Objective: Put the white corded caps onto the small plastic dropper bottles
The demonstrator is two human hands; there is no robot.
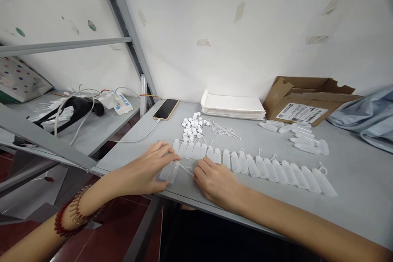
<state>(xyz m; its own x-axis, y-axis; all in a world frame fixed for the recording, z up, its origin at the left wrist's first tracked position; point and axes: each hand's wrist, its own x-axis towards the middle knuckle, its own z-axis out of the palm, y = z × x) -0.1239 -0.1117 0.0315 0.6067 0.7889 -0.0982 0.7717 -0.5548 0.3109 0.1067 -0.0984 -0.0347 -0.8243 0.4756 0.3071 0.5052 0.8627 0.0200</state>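
Observation:
My left hand (150, 170) is curled around small translucent plastic bottles (173, 173) lying near the table's front edge, fingers at their neck end and thumb at the lower end. A thin white strap (186, 168) runs from these bottles toward my right hand (215, 180). That hand is closed, its fingertips pinched at the strap's end, with the exact grip partly hidden. Behind and to the right, a long row of similar bottles (260, 168) lies side by side, some with looped straps at the neck. White caps (193, 126) are heaped behind the row, beside a tangle of loose straps (225, 131).
A phone (166, 109) on a charging cable lies at the back left. Stacked white sheets (233, 104) and an open cardboard box (307, 100) stand against the wall. More bottles (302, 135) lie before the box, near blue-grey cloth (368, 114). A metal shelf frame (132, 28) rises left.

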